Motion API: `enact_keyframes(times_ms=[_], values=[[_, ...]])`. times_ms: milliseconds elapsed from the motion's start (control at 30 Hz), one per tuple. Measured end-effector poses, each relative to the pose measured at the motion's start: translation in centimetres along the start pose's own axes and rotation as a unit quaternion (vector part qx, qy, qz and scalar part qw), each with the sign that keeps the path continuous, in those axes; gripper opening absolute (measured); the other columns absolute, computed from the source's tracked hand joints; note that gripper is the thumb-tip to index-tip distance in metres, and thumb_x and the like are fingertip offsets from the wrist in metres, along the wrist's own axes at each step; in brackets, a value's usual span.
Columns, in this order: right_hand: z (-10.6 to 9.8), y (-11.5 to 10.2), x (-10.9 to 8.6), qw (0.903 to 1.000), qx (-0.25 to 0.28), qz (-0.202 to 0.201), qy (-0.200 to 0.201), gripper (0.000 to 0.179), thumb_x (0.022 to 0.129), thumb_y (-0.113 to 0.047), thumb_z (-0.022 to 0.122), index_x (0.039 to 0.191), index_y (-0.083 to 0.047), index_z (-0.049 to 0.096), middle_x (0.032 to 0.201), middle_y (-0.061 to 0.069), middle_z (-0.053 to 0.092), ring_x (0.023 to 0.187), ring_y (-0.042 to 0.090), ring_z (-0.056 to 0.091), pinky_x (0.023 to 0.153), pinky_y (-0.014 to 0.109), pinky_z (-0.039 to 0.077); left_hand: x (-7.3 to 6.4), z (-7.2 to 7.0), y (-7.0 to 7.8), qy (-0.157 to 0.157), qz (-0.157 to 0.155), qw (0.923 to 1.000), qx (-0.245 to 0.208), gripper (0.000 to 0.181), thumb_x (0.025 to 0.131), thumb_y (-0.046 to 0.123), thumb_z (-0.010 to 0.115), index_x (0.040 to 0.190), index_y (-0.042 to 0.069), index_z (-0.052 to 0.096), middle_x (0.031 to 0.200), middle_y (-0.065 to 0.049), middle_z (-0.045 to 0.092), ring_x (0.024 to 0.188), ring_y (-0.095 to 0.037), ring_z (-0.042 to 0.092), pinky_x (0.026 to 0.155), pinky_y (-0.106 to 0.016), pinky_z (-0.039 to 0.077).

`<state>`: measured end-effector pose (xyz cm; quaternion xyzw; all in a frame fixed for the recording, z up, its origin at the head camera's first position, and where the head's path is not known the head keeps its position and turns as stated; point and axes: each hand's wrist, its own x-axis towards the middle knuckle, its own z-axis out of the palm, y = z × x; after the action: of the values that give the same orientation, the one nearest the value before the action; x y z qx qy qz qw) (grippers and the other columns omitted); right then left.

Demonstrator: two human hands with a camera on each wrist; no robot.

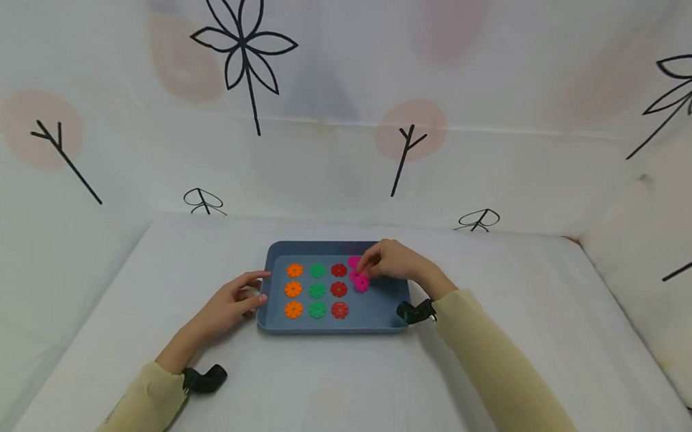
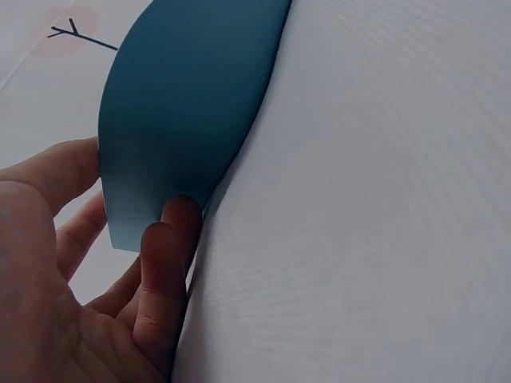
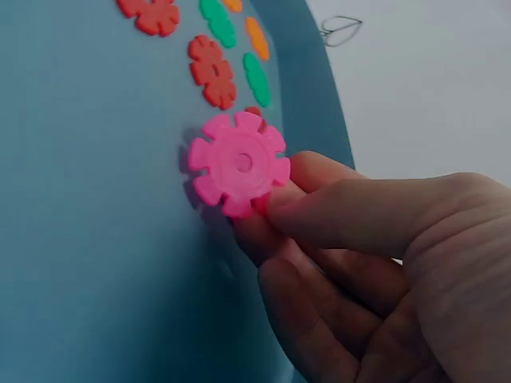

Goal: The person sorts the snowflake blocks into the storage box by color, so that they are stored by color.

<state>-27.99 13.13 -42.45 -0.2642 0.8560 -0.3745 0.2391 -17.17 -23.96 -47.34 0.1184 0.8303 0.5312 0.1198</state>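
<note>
A blue-grey tray (image 1: 374, 314) carries notched plastic snowflake discs in upright columns: orange discs (image 1: 293, 289), green discs (image 1: 317, 291) and red discs (image 1: 339, 289). Over the tray's right part, my right hand (image 1: 388, 259) pinches a pink snowflake disc (image 3: 239, 163) between thumb and fingers. That disc is tilted, its face turned to the right wrist camera. More pink (image 1: 353, 262) shows beside the fingertips in the head view, partly hidden by them. My left hand (image 1: 228, 305) holds the tray's left end, thumb and fingers at its wall (image 2: 172, 104).
Under the tray lies a white tablecloth (image 1: 330, 393). White cloth walls (image 1: 338, 167) with black plant drawings rise behind it and at both sides. Dark wrist cameras sit on both wrists, the right one (image 1: 414, 312) overlapping the tray's right edge in the head view.
</note>
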Motion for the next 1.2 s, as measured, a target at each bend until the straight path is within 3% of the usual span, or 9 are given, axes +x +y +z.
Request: enact_keyframes(times_ms=[467, 700, 967, 1200], values=[[0.7, -0.1, -0.3, 0.9997, -0.023, 0.003, -0.007, 0.012, 0.09, -0.007, 0.07, 0.1, -0.009, 0.077, 0.085, -0.002, 0.071, 0.079, 0.015, 0.061, 0.076, 0.031, 0.051, -0.6, 0.0, 0.7, -0.001, -0.004, 1.0, 0.003, 0.054, 0.1, 0.021, 0.062, 0.149, 0.009, 0.043, 0.132, -0.023, 0.05, 0.09, -0.025, 0.059, 0.075, -0.03, 0.053], [0.8, 0.0, -0.6, 0.9998, -0.016, -0.013, -0.002, 0.012, 0.091, -0.008, 0.07, 0.101, -0.008, 0.077, 0.086, -0.002, 0.072, 0.078, 0.014, 0.062, 0.076, 0.031, 0.051, -0.5, 0.1, 0.5, 0.0, -0.005, 1.0, 0.007, 0.054, 0.099, 0.027, 0.064, 0.149, 0.014, 0.045, 0.129, -0.019, 0.052, 0.091, -0.025, 0.06, 0.076, -0.03, 0.053], [1.0, -0.2, -0.7, 0.9998, -0.005, -0.02, 0.004, 0.012, 0.091, -0.01, 0.072, 0.101, -0.006, 0.077, 0.087, -0.002, 0.072, 0.078, 0.015, 0.062, 0.075, 0.03, 0.05, -0.6, 0.0, 0.8, -0.001, -0.003, 0.9999, 0.01, 0.053, 0.101, 0.019, 0.061, 0.15, 0.007, 0.042, 0.131, -0.024, 0.05, 0.093, -0.025, 0.059, 0.077, -0.031, 0.053], [1.2, 0.0, -0.7, 0.9995, -0.015, -0.027, 0.01, 0.011, 0.091, -0.011, 0.072, 0.101, -0.008, 0.077, 0.087, -0.002, 0.072, 0.077, 0.014, 0.062, 0.074, 0.03, 0.05, -1.5, 0.2, 3.6, -0.009, 0.003, 0.9999, 0.014, 0.051, 0.101, 0.013, 0.059, 0.147, -0.001, 0.042, 0.128, -0.029, 0.05, 0.09, -0.025, 0.059, 0.077, -0.035, 0.054]])
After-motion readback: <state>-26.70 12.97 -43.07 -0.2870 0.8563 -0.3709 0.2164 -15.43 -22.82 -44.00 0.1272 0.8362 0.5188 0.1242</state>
